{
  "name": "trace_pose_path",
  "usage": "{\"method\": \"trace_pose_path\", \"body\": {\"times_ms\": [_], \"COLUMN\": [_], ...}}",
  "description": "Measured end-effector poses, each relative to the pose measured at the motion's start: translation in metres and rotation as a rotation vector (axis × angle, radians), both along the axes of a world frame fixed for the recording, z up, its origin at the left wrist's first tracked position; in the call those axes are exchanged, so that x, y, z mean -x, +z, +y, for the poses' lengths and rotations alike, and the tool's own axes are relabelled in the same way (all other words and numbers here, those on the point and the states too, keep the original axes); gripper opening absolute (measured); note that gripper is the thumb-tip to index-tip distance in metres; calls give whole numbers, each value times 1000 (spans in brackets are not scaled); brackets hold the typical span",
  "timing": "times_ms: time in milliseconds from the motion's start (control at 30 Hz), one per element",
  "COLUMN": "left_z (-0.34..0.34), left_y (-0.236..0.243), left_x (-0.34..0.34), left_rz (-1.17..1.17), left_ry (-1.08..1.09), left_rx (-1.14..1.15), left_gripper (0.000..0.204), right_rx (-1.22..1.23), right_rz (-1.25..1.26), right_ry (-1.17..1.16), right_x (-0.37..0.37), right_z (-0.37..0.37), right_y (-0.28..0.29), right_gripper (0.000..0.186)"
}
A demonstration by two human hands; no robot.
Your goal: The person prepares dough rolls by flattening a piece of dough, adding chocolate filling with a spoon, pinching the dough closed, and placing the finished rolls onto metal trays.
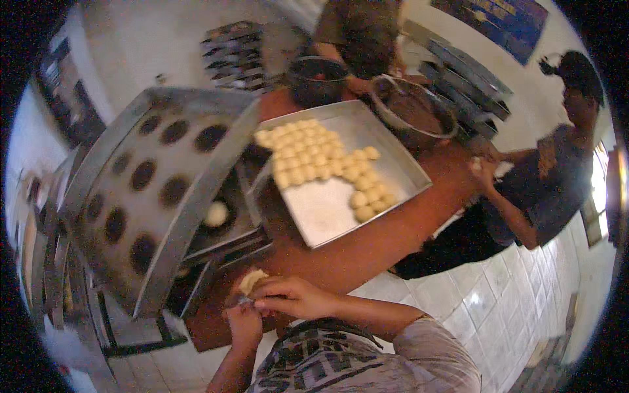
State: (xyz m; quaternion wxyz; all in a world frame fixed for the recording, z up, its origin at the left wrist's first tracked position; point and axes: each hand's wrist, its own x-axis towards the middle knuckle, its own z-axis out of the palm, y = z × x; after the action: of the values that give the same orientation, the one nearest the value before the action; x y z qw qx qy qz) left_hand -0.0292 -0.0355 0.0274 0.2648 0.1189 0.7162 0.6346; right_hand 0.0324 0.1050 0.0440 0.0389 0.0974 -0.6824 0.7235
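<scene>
own hands (295,299): 2 | dough balls (308,154): dozens | dark spots (143,174): 9 | black bucket (318,92): 1 | basin (401,126): 1 | co-workers (550,170): 2

Left hand (244,321), right hand (298,299) at pale lump (251,281); yellowish balls (306,156) in metal tray (326,208).

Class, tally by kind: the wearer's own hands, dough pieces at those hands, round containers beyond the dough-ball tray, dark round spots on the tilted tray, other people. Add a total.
Own hands: 2 (left hand, right hand)
Dough piece at them: 1
Round containers: 2 (dark bucket, wide basin)
Dark round spots: 9
Other people: 2 (person at top, person at right)
Total: 16
</scene>
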Motion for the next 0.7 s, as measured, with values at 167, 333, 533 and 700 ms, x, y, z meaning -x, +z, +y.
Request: {"method": "trace_pose_path", "body": {"times_ms": [167,333,533,700], "left_z": [52,70,90,80], "left_y": [-22,-17,0,-17], "left_x": [-14,3,-10,-16], "left_rz": [-497,-105,-119,-159], "left_ry": [64,-137,-12,53], "left_rx": [-250,-54,179,173], "left_gripper": [27,37,48,47], "right_rx": [91,-656,-1575,-1699], "right_rz": [-341,114,-417,-523], "right_ry": [-66,-874,-1287,-1238], "right_x": [-26,-29,-30,-12], "right_z": [108,310,535,578], "right_y": [6,14,21,-2], "right_gripper": [28,30,18,15]}}
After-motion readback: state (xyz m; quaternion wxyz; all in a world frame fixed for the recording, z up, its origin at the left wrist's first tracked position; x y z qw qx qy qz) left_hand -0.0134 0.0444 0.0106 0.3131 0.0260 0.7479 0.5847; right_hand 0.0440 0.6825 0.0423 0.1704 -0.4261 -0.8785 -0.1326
